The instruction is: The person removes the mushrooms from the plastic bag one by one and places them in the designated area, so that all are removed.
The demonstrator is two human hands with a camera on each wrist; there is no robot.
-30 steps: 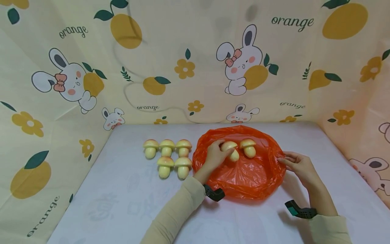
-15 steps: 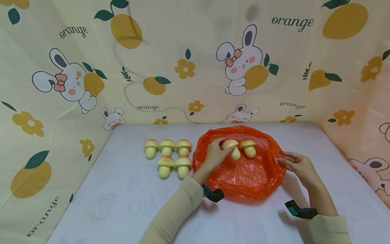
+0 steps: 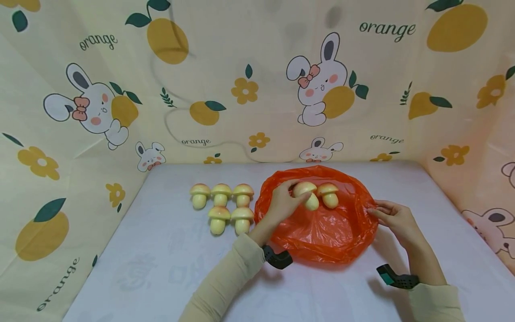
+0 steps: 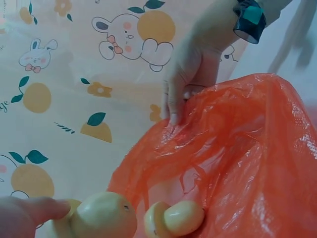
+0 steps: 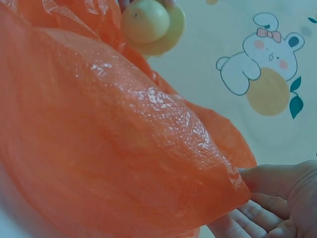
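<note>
In the head view my left hand grips a toy mushroom by its side, over the inside of a red plastic bag. The mushroom has a pale yellow cap tinged orange and a rounded stem. Close to its right, a second toy mushroom lies in the bag. My right hand pinches the bag's right rim between thumb and fingers. In the left wrist view the held mushroom shows its stem end, beside the other mushroom. The right wrist view has the rim bunched at my right thumb.
Several more toy mushrooms lie in two rows on the white tabletop, left of the bag. A cream cloth backdrop with rabbits and oranges rises behind and at both sides. Each wrist wears a black band.
The held mushroom has shifted slightly right and up, closer to its neighbour, its stem swinging a little to the right. My left forearm has drifted left. The right hand has stayed put.
</note>
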